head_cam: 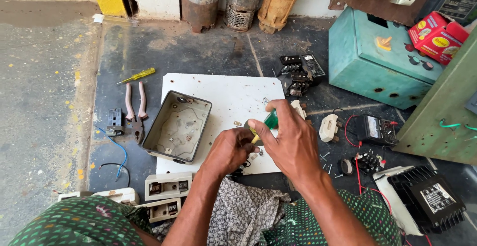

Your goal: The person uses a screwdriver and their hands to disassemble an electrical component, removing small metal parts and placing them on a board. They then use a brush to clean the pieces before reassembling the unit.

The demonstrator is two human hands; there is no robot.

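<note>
screwdriver with green handle (271,120) sits in my right hand (293,144), fingers closed around it, over the white board (223,92). my left hand (229,150) pinches a small part i can't make out. grey metal box (178,126) lies open just left, pliers (135,112) beyond.

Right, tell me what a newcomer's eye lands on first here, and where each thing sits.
First come the two hands at the centre: the right hand grips a green-handled screwdriver, and the left hand pinches a small part against it. They work over a white board on the floor, where an open grey metal box lies to the left. A teal metal cabinet stands at upper right, and pink-handled pliers lie at left.
</note>
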